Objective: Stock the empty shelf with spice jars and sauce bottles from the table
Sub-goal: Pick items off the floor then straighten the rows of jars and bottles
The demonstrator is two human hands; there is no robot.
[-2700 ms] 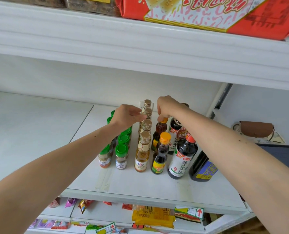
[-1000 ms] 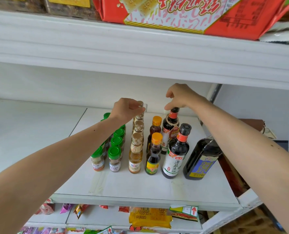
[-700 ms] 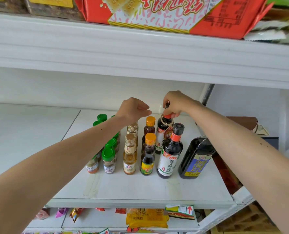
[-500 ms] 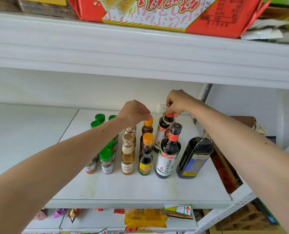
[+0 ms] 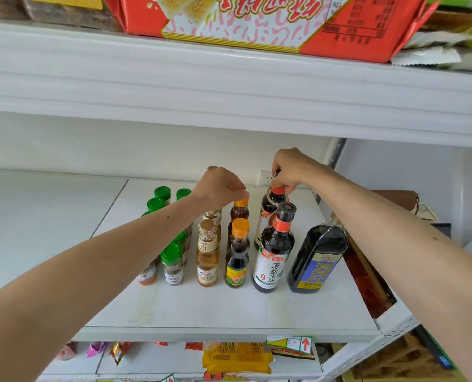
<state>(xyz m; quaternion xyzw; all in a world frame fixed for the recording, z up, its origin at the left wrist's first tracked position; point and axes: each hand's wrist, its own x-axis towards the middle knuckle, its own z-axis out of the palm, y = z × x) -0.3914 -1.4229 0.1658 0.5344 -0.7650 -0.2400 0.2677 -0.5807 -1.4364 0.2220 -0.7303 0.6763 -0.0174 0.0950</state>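
Here, on the white shelf [image 5: 229,312], spice jars [image 5: 171,263] with green lids in two rows at left; next, pale oil bottles [image 5: 208,257], orange-capped sauce bottles [image 5: 237,257], dark soy bottles [image 5: 274,255] in rows running front to back; alone at right, a flat dark bottle [image 5: 318,257] with a blue label; all upright. Left hand [image 5: 219,187] curled, fingertips on the cap of the rear orange-capped bottle [image 5: 240,209]. Right hand [image 5: 291,169] pinching the red neck of the rear soy bottle [image 5: 269,205]. Above, a red biscuit box [image 5: 257,20]; below, snack packets [image 5: 236,357].
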